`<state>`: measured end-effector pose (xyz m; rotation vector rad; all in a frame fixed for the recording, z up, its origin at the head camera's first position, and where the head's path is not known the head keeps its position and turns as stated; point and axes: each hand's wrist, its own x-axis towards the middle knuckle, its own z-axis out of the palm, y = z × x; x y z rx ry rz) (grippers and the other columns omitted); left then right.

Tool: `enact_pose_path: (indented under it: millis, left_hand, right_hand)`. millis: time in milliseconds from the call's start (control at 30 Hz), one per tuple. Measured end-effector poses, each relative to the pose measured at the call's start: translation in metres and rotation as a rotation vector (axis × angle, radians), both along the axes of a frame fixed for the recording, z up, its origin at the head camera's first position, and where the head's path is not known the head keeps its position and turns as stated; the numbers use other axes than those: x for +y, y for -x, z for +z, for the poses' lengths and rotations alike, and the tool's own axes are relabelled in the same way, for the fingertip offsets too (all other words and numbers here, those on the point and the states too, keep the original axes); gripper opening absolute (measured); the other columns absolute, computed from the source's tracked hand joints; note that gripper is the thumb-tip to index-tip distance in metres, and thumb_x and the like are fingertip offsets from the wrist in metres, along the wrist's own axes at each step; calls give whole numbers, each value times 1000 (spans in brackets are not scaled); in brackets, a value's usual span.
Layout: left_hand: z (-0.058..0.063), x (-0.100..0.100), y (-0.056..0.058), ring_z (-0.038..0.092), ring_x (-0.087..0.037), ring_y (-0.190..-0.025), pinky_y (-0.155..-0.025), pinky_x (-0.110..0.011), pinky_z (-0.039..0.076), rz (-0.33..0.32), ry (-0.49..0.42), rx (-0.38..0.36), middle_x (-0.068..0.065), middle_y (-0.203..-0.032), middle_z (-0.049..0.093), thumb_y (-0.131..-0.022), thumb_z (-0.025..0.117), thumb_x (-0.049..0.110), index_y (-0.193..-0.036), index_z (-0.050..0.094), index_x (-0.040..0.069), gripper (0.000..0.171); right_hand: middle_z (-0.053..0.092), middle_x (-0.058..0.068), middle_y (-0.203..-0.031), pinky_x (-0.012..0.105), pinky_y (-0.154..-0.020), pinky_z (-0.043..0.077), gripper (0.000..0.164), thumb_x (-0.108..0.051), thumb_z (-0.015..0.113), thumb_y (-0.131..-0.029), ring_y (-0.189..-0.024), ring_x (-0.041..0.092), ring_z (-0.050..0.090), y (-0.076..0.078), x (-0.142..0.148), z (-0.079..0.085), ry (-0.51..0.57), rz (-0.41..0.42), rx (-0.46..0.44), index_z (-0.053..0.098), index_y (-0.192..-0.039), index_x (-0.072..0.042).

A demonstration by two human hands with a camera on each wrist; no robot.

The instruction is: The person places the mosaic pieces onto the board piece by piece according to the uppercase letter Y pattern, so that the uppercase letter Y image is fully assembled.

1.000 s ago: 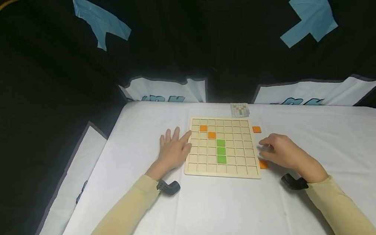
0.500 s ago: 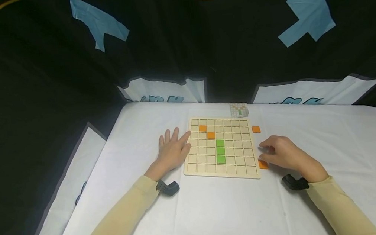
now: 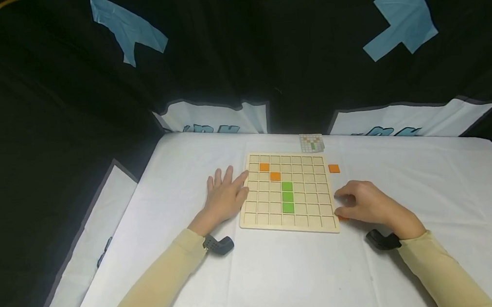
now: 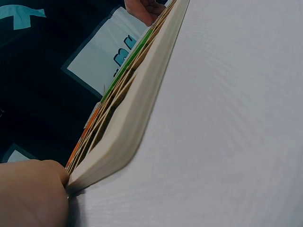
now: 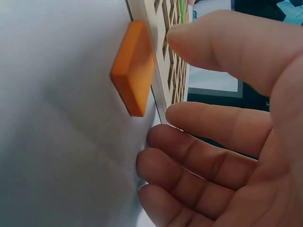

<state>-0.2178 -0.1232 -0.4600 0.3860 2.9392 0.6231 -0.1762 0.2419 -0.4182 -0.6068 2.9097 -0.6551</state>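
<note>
A square wooden grid board [image 3: 313, 199] lies on the table, with two orange tiles [image 3: 275, 176] set diagonally and three green tiles [image 3: 287, 197] in a column below them. Flat beside its left edge rests my left hand [image 3: 222, 203], fingers spread, forefinger and thumb at the rim. My right hand [image 3: 366, 205] hovers at the board's right edge, thumb and forefinger apart with nothing between them. In the right wrist view, a loose orange tile [image 5: 135, 71] lies against the board's edge near that thumb. In the head view the hand mostly hides this tile.
Another orange tile [image 3: 334, 168] lies right of the board, farther back. Behind the board's far edge is a small card [image 3: 312, 143] printed with a coloured grid. A white cloth [image 3: 283, 277] covers the table, and a black curtain [image 3: 228, 48] hangs behind it.
My right hand has shifted slightly left to the board's edge, and its thumb and forefinger have spread. It now covers most of the near loose orange tile. The left hand stays put.
</note>
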Motion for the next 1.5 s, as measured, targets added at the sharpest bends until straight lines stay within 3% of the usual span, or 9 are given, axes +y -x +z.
enact_pose_path:
  millis: [200, 433, 633, 967, 1500]
  left_hand:
    - [0, 0, 0, -1, -51, -157, -124, -69, 0, -3, 0, -5, -22, -171, 13, -107, 36, 41, -161, 34, 25, 56]
    - [1, 0, 1, -1, -51, -157, -125, -69, 0, -3, 0, -4, -22, -171, 13, -107, 36, 41, -161, 35, 24, 56]
    - [4, 0, 1, -1, -51, -157, -124, -69, 0, -4, -11, 0, -23, -171, 12, -107, 36, 40, -161, 34, 24, 56]
    - [1, 0, 0, -1, -51, -157, -124, -69, -1, -2, -15, -3, -22, -171, 13, -107, 36, 41, -161, 34, 24, 56]
    - [0, -1, 0, -1, -51, -157, -124, -69, -1, -3, -25, -5, -22, -171, 13, -107, 35, 41, -161, 35, 25, 56]
  right_hand:
    - [74, 10, -97, 32, -73, 53, 38, -16, 87, -76, -82, 15, 60, -2, -1, 1, 4, 29, -3, 76, -106, 3]
    - [72, 7, -96, 26, -70, 52, 35, -11, 87, -72, -80, 12, 58, -3, 1, 5, -23, 32, -111, 77, -103, 1]
    - [69, 5, -93, 27, -71, 50, 33, -8, 87, -72, -79, 14, 55, -4, -3, 8, -58, 32, -136, 77, -102, 0]
    - [69, 3, -87, 25, -68, 48, 24, -3, 83, -75, -76, 12, 54, -1, -1, 5, -48, 48, -76, 78, -98, -1]
    - [67, 2, -84, 27, -67, 45, 25, 0, 77, -78, -76, 14, 53, 2, 5, -2, -16, -5, -8, 78, -102, -2]
